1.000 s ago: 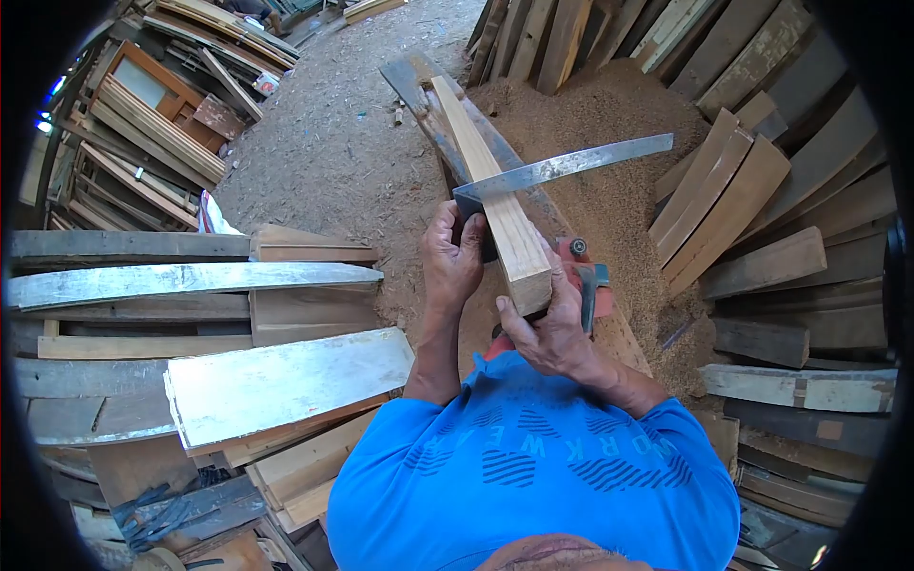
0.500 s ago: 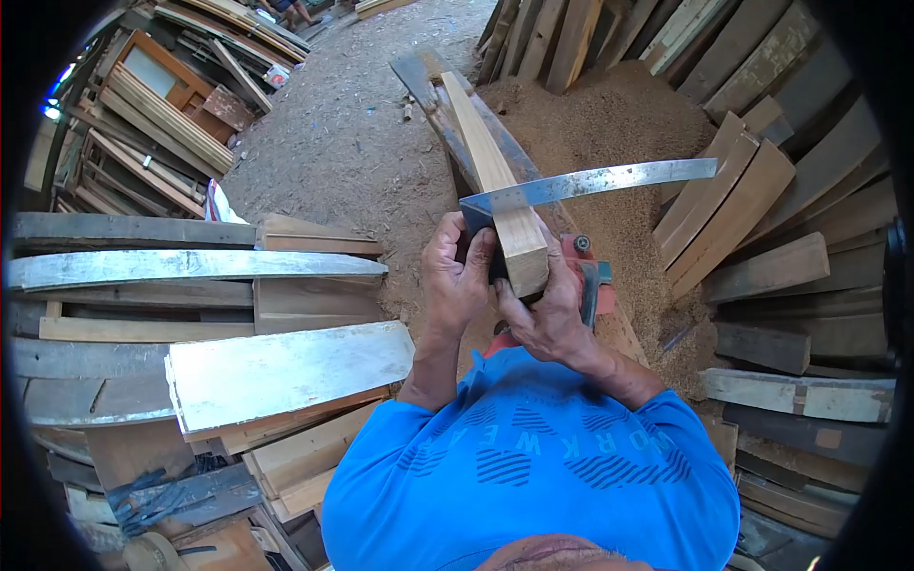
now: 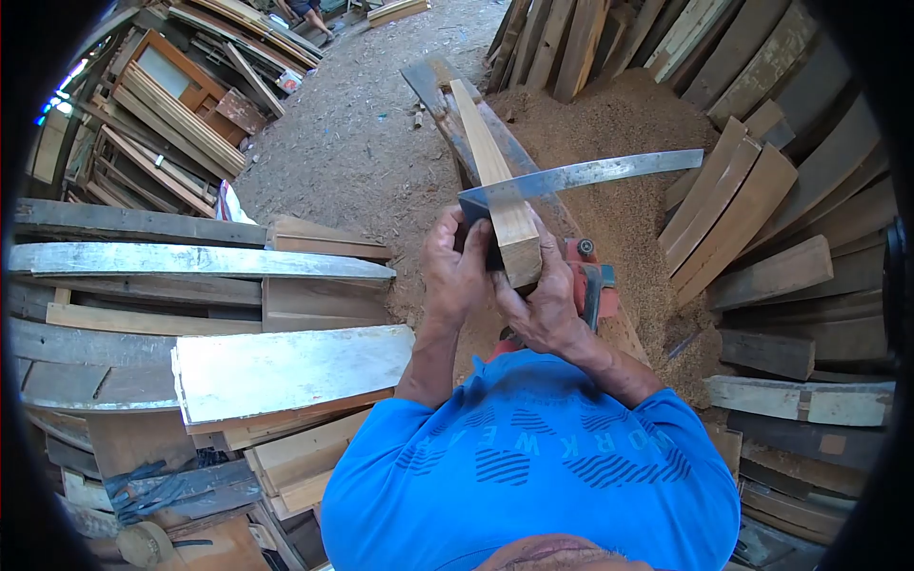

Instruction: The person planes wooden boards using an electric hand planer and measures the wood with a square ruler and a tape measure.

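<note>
A long squared wooden beam [image 3: 497, 181] points away from me, its near end raised in front of my chest. My right hand [image 3: 547, 300] is wrapped round that near end from the right and below. With my left hand [image 3: 454, 262] I grip the dark stock of a try square [image 3: 609, 171], thumb on top, against the beam's left side. The square's metal blade lies across the beam's upper face and sticks out far to the right. Fingers under the beam are partly hidden.
Below the beam is a narrow plank bench [image 3: 428, 81]. A red power tool [image 3: 592, 285] rests right of my right hand. Sawdust [image 3: 609, 133] covers the ground there. Boards [image 3: 295, 371] are stacked at left, more timber [image 3: 728, 205] leans at right. A person's legs [image 3: 309, 14] show far back.
The view has shifted slightly, so the surroundings sit a little further right and lower. The square's blade has tilted or slid very slightly; both hands keep their grips.
</note>
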`<state>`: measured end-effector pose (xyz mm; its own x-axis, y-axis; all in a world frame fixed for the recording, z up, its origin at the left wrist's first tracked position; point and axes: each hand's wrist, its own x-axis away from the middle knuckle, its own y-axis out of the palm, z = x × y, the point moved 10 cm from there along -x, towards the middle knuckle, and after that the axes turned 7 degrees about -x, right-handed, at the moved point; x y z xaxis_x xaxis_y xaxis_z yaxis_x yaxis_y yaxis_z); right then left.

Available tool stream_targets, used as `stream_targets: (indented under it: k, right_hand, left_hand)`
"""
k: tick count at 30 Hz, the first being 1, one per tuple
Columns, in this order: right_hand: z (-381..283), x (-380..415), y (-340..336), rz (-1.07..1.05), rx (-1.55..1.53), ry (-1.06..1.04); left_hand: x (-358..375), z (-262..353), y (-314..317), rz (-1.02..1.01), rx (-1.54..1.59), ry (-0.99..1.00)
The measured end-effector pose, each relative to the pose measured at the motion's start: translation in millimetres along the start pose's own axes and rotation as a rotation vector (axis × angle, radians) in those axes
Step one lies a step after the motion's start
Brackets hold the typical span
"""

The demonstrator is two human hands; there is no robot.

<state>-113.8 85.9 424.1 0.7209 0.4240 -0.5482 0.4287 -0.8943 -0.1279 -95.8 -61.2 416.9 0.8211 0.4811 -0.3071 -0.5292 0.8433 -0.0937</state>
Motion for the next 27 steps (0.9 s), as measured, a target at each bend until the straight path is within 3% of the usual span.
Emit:
stream_targets:
  k: [2, 6, 8, 27]
  right_hand:
    - [-5, -1, -1, 0.000, -0.001, -0.023]
    - [3, 6, 6, -0.019, 0.020, -0.004]
    - [4, 7, 7, -0.022, -0.002, 0.012]
    - [6, 9, 2, -0.027, -0.052, 0.027]
  left_hand:
    - [-25, -9, -8, 0.059, -0.331, 0.041]
    - [-95, -120, -13, 0.161, -0.057, 0.022]
    - [-108, -146, -11, 0.177, 0.016, 0.008]
    - [-106, -146, 0, 0.131, 0.032, -0.073]
